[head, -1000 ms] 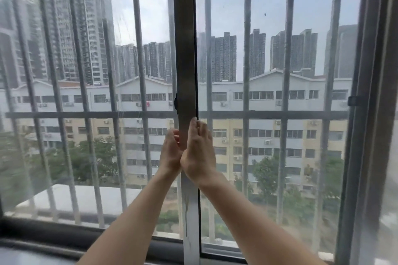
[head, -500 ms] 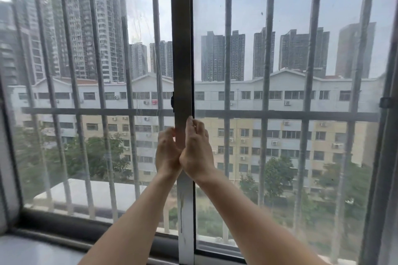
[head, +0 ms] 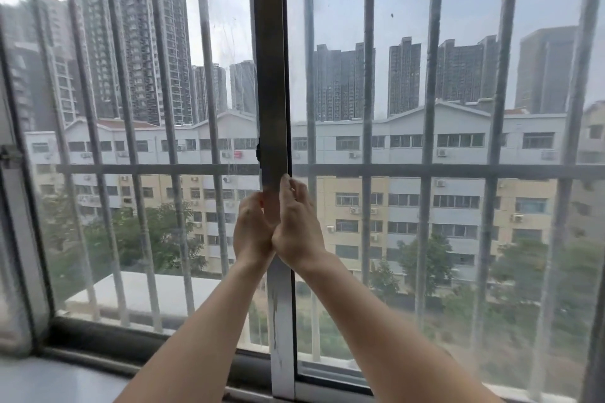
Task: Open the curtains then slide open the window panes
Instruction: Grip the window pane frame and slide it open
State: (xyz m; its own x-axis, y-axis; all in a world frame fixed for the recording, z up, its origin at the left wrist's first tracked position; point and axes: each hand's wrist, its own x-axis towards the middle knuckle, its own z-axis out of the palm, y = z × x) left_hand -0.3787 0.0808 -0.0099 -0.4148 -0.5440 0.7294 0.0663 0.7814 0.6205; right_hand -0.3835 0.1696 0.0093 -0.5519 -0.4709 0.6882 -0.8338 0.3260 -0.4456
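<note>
Hands on the central window stile (head: 271, 82), ready to slide the pane.
Left hand (head: 252, 232) and right hand (head: 299, 232) press on the stile from either side, fingers held together, heels touching; pushing steadily sideways along the bottom track (head: 330, 373) should work best. Grey metal frame, smudged glass (head: 458, 42), outer bars (head: 368, 75) behind.

Upper-floor flat: barred window (head: 366, 170), sill (head: 49, 379), tower blocks (head: 137, 52) outside.

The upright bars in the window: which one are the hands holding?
The wide flat frame post in the middle. Both hands, left and right, press on it. The thin round bars stand outside the glass, untouched.
</note>
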